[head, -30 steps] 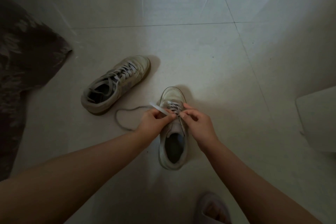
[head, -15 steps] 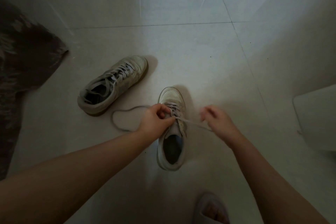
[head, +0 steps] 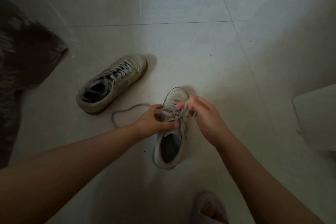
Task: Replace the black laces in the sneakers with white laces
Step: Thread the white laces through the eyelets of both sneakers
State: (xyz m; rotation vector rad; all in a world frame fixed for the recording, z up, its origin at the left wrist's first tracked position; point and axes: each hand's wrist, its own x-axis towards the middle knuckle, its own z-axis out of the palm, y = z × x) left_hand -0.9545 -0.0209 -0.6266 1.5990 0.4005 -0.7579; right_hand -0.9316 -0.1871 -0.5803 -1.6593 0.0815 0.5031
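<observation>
Both hands (left [head: 152,122], right [head: 203,114]) pinch pale lace [head: 127,111] on the scuffed grey sneaker [head: 169,151].

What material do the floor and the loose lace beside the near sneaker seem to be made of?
Floor: probably glazed ceramic tile, since it is pale, glossy with streaked reflections, and crossed by thin grout lines. Lace: probably woven textile, because it looks matte and lies limp in a soft loop; the dim light leaves its weave unclear.
</observation>
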